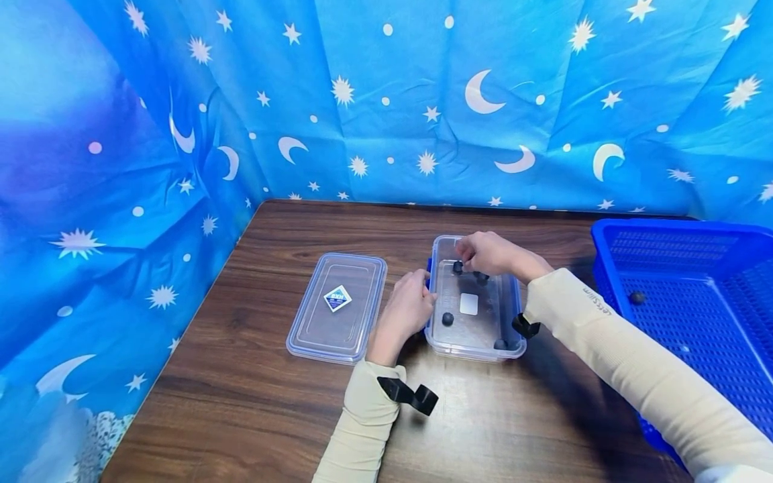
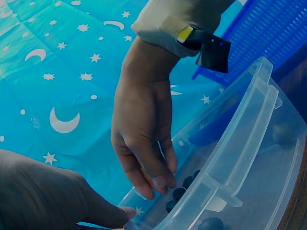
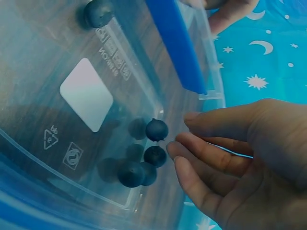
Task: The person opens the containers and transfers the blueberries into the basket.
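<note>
A clear plastic food container (image 1: pixel 468 345) with blue side clips stands lidless on the table. Several small dark round balls (image 3: pixel 157 130), at least one with a tiny nub, lie in it, most grouped toward its far end. My left hand (image 1: pixel 409 303) holds the left wall, its thumb at the rim in the left wrist view. Inside the far end, over the grouped balls, is my right hand (image 1: pixel 490 253). Its fingers are loosely bent and spread, with nothing between them in the right wrist view; the fingertips are close beside the nearest balls.
The container's clear lid (image 1: pixel 314 335), bearing a diamond-shaped sticker, lies flat to the left. A large blue perforated basket (image 1: pixel 612 261) stands at the right, with a dark ball (image 1: pixel 637 297) in it. A blue starry cloth (image 1: pixel 386 134) hangs behind the wooden table (image 1: pixel 260 396).
</note>
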Tool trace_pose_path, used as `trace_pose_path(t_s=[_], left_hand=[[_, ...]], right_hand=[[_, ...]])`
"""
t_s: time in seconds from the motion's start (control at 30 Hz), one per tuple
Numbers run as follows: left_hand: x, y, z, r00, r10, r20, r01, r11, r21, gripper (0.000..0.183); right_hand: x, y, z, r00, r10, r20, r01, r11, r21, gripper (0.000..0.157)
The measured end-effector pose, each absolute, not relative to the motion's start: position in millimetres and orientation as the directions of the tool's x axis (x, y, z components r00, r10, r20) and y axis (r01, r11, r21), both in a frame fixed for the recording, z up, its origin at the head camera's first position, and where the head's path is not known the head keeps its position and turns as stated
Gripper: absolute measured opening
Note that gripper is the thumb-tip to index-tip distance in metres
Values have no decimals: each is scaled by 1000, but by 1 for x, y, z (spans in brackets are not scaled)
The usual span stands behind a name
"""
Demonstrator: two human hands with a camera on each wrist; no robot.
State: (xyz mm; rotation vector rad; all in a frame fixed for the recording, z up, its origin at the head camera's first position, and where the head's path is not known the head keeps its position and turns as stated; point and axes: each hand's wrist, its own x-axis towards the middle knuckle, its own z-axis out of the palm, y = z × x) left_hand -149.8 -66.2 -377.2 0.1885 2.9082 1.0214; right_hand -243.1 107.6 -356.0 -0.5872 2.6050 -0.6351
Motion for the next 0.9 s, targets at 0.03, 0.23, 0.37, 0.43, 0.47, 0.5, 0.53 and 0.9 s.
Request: trace_pose_path(t_s=[0.03, 0.23, 0.37, 0.43, 0.47, 0.5, 0.53, 0.9], left_hand=[[-150, -66, -377, -991, 134, -7, 100, 772, 628, 33], [-149, -66, -376, -990, 141, -13, 101, 768, 632, 34], [-149, -66, -375, -989, 144, -23, 97, 771, 629, 34], [-149, -66, -375, -989, 143, -25, 95, 772, 629, 35], [-149, -66, -375, -990, 142, -25, 95, 773, 627, 35], [-149, -65, -375, -990, 141, -25, 94, 773, 627, 35], [-149, -65, -375, -990, 139, -24, 93, 775, 625, 35], [-149, -66, -377, -992, 128, -18, 89, 779, 620, 34]], right_hand=[[-243, 107, -357, -833, -472, -288, -291, 817, -497, 37], [-247, 106, -362, -825, -465, -321, -287, 834, -471, 37], [-248, 106, -364, -816, -484, -315, -313, 829, -464, 36], [-249, 106, -364, -812, -491, -316, -326, 831, -451, 35], [-248, 106, -364, -811, -493, -316, -332, 832, -444, 35], [-249, 106, -365, -811, -492, -317, -335, 834, -438, 34], [-249, 105, -365, -811, -492, -316, -340, 836, -431, 33], [-250, 99, -374, -786, -530, -319, -375, 819, -435, 26]])
